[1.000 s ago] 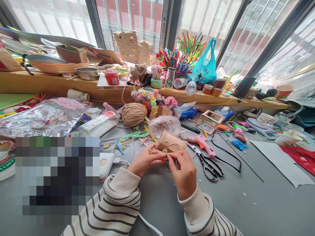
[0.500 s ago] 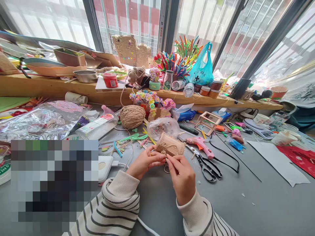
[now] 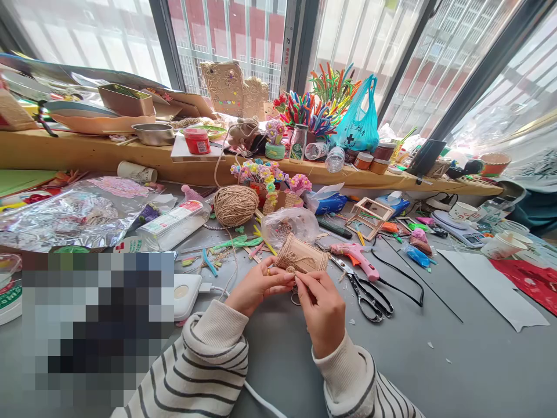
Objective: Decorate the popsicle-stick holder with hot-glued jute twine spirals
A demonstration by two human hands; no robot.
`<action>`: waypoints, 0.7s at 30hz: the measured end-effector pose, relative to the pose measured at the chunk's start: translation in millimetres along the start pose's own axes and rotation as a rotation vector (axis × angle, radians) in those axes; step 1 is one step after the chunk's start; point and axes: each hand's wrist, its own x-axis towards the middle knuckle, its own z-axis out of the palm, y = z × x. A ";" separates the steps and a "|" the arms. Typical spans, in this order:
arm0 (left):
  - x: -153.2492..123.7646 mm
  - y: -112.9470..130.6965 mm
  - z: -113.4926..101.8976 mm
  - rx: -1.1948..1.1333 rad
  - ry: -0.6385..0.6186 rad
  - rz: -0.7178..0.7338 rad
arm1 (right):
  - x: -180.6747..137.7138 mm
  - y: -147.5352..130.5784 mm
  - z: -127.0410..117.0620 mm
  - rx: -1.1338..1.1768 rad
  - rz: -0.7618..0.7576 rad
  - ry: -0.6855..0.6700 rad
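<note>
My left hand, with a ring on one finger, has its thumb and fingertips closed on a small coil of brown jute twine. Against it, the fingertips of my right hand are pinched on the twine too; the exact bit between them is mostly hidden. Just beyond my fingertips lies a small tan craft piece, barrel-like, with twine-wrapped ends and curled twine on its face. A ball of jute twine sits farther back. Black-handled scissors and a pink glue gun lie to the right.
A white charger with its cable is left of my hands. Behind are a clear plastic bag, a small wooden frame and pastel flowers. Paper lies right. A crowded ledge runs below the windows.
The view has shifted very slightly. Both hands keep their pinch on the twine at nearly the same spot, and the craft piece stays beyond them.
</note>
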 end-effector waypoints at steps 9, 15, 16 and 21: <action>1.0 -1.8 -2.4 -0.009 -0.010 0.013 | 1.9 -3.7 1.5 0.036 0.036 -0.003; 1.4 -1.6 -2.8 0.004 -0.012 0.014 | 2.7 -2.9 0.5 0.095 0.090 -0.044; 1.0 -1.1 -2.1 0.005 -0.007 0.011 | 3.3 -2.4 0.2 0.101 0.097 -0.051; -2.0 1.9 4.3 0.008 0.037 -0.004 | 7.4 -0.9 -1.1 0.129 0.149 -0.077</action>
